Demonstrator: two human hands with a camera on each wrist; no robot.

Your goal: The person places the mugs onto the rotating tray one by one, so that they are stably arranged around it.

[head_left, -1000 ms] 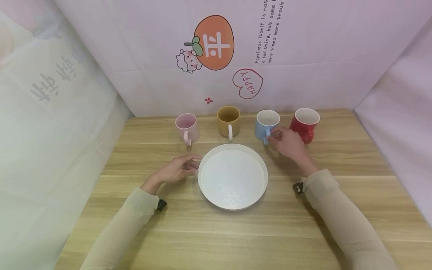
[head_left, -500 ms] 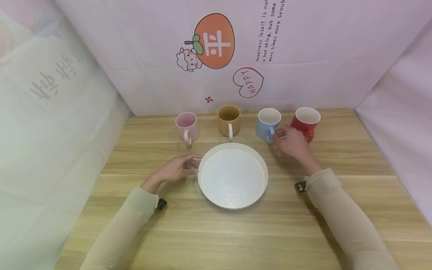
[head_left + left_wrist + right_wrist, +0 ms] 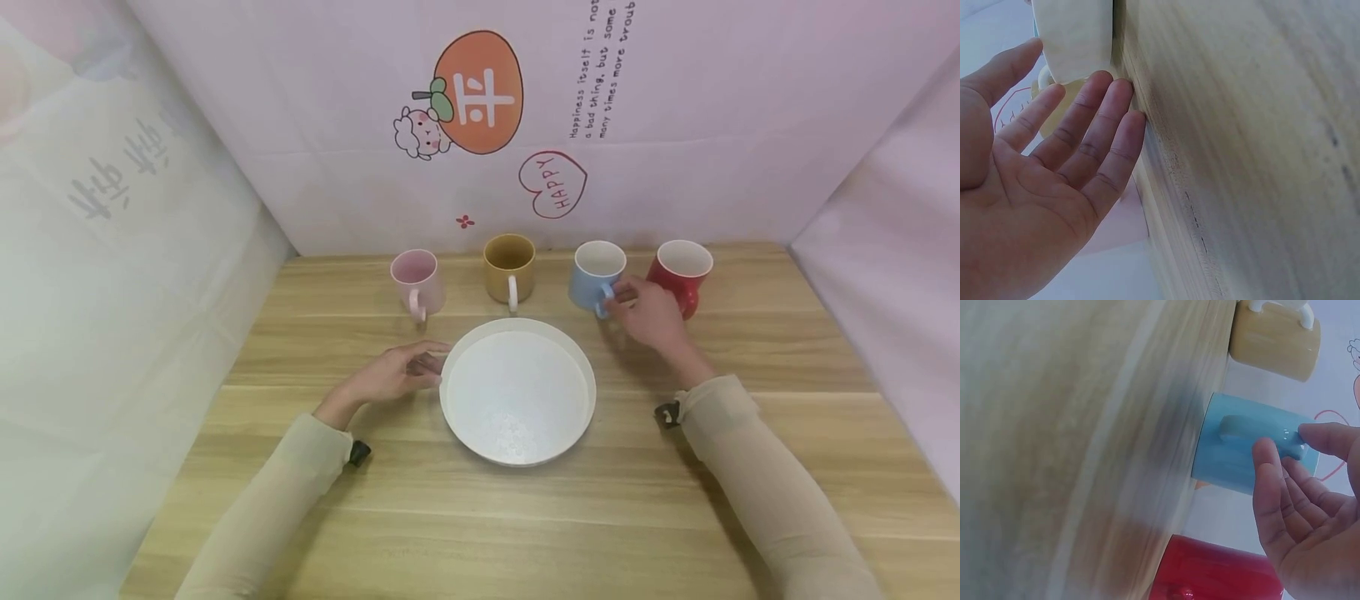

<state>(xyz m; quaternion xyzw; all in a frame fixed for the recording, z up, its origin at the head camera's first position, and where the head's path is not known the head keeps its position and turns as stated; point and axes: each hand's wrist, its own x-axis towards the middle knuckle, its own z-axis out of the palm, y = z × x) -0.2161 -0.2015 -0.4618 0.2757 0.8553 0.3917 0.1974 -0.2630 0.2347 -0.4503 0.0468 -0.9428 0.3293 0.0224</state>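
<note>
My right hand [image 3: 651, 318] pinches the handle of a light blue mug [image 3: 585, 285] standing upright near the back of the table. In the right wrist view, thumb and fingertips meet the handle of that mug [image 3: 1229, 453], which points toward the hand. Just right of it, partly behind my fingers, is a red mug [image 3: 678, 287]. A round white tray [image 3: 517, 400] with a low rim lies in front of the mugs. At its left rim are the fingertips of my left hand [image 3: 390, 373], whose fingers are spread and relaxed, palm facing the tray.
A mustard mug [image 3: 504, 279] with a white handle and a pink mug [image 3: 425, 292] complete the row along the back edge of the wooden table [image 3: 480, 533]. Behind it hangs a printed white cloth [image 3: 337, 192], with more cloth at both sides.
The light blue mug has shifted slightly right, with its handle turned a little to the right, my right hand moving along with it. My left hand and the tray have stayed put.
</note>
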